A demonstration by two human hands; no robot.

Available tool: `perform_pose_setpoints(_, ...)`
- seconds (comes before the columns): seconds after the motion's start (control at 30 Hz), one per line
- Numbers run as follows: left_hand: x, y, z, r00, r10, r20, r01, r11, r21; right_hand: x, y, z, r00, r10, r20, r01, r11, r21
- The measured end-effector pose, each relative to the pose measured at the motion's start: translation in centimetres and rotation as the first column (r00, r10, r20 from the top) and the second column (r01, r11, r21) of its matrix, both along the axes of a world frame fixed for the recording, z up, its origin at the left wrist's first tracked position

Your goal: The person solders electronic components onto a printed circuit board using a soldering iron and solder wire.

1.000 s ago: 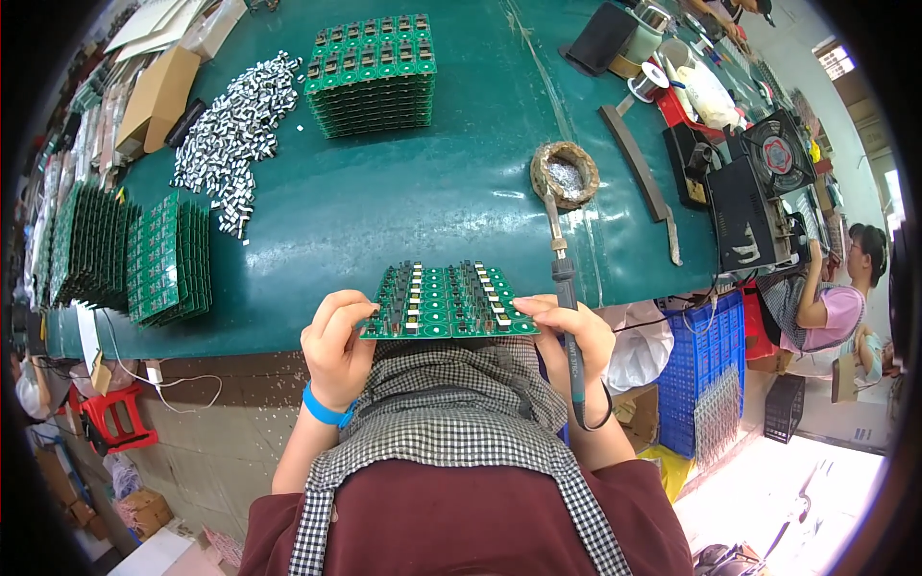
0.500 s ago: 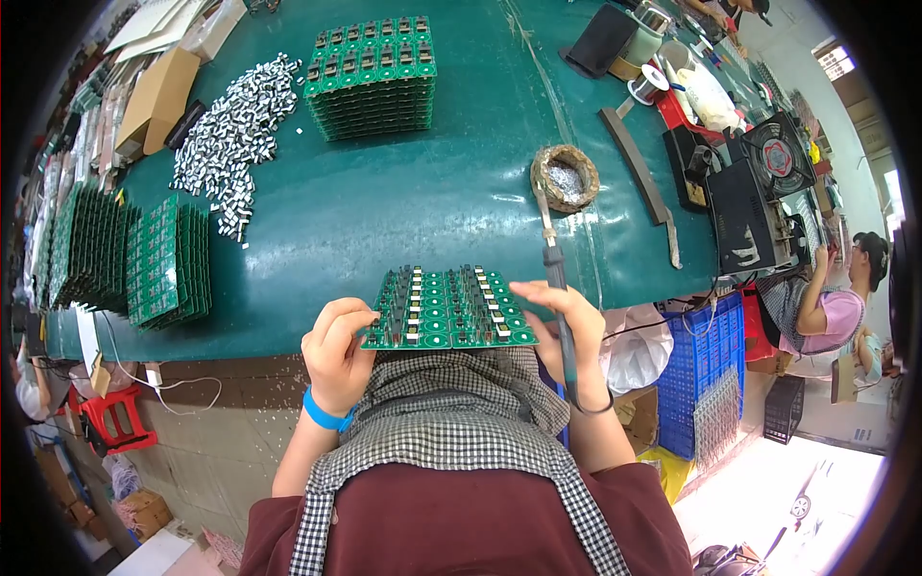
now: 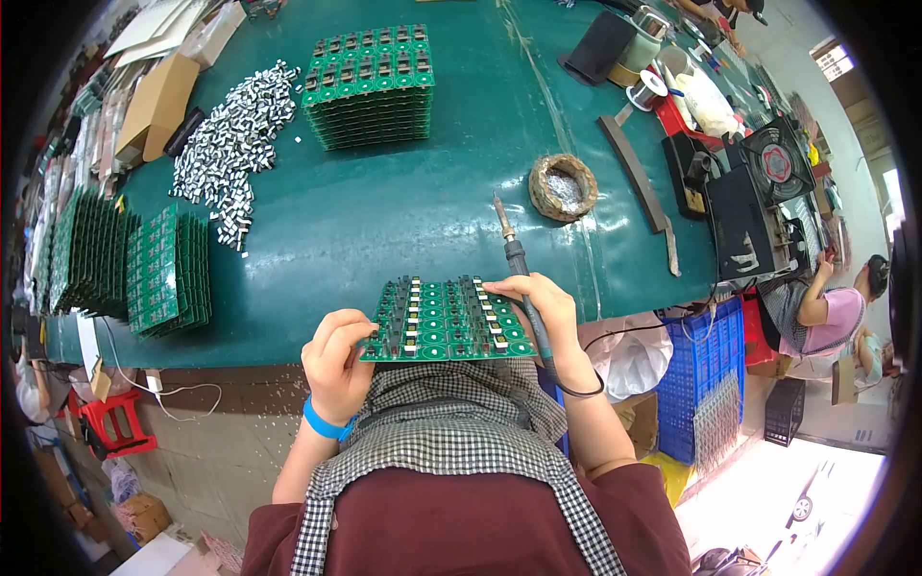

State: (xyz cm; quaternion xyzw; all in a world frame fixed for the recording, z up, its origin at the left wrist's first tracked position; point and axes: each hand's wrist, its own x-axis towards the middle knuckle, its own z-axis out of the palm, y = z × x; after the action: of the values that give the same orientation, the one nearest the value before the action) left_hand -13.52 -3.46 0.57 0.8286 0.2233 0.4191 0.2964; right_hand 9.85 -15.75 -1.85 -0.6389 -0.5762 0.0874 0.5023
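A green circuit board panel (image 3: 444, 322) with rows of white and black components is held just off the table's front edge. My left hand (image 3: 338, 357) pinches its left edge between thumb and fingers; a blue band circles that wrist. At the right edge, my right hand (image 3: 555, 312) has its fingertips on the board and holds a soldering iron (image 3: 517, 257) across it, tip pointing away from me over the table. Ahead of the iron sits a round, crusty brown pot (image 3: 540, 197) with silvery bits inside, apart from the tip.
On the green table (image 3: 413, 202) stand a tall stack of boards (image 3: 370, 115), a heap of small white-and-black parts (image 3: 240, 134) and more boards (image 3: 158, 274) at left. A solder spool (image 3: 647, 91), a grey bar (image 3: 634, 173) and a black fan unit (image 3: 759, 206) are at right. Another person (image 3: 824, 300) sits beyond.
The soldering iron's tip has left the pot and swung left. My right hand has moved left, its fingertips now on the board's top right. The board's far edge sits slightly nearer me.
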Motion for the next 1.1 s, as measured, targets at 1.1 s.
perform_pose_setpoints(1.1, 0.0, 0.0, 0.0, 1.0, -0.011, 0.007, 0.012, 0.999, -0.032, 0.7, 0.5, -0.1, 0.994, -0.015, -0.107, 0.002, 0.993, -0.122)
